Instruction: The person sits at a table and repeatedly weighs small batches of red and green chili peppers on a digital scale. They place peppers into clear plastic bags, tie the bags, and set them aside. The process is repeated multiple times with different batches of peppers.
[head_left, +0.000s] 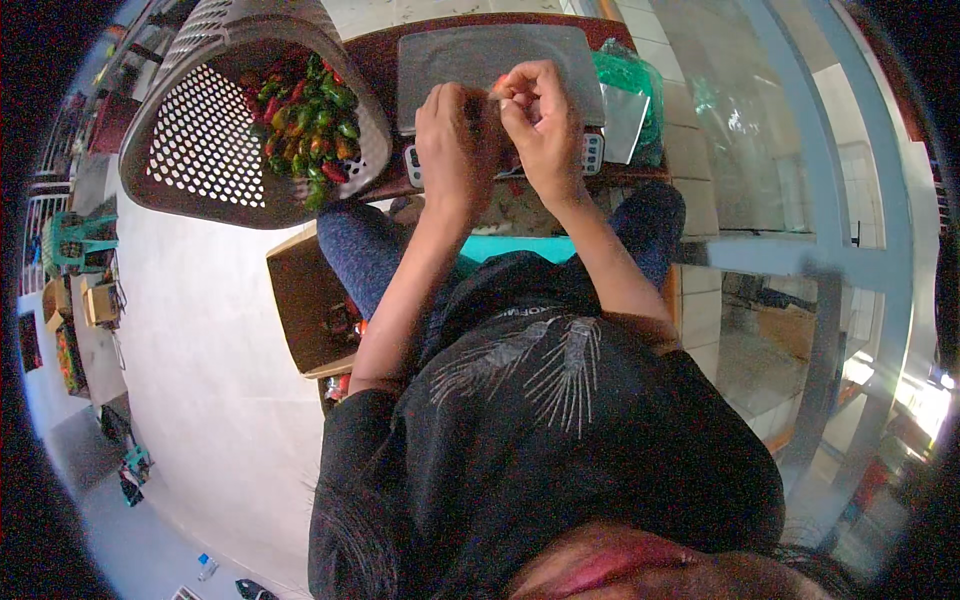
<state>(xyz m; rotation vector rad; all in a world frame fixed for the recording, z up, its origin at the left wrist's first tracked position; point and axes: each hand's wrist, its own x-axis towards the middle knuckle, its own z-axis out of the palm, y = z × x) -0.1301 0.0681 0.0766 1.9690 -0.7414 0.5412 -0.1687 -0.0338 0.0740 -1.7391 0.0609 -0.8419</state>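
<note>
Both hands are raised above a digital scale with a grey platform (499, 56), whose button panel (592, 154) shows beside my right wrist. My right hand (544, 127) has its thumb and forefinger pinched on a small red item (501, 81), probably a chili pepper, mostly covered by the fingers. Close beside it, my left hand (456, 142) has bent fingers with the back of the hand towards me. Its fingertips are hidden and blurred, so what they hold cannot be told. Green, orange and red peppers (307, 127) lie heaped in a tilted perforated plastic basket (206, 135) to the left.
The scale rests on a dark red-brown low table (375, 56). A silver packet (626, 120) and a green plastic bag (641, 75) lie right of it. Below the basket, by my left leg, stands an open cardboard box (300, 300). A grey metal frame (847, 262) rises at the right.
</note>
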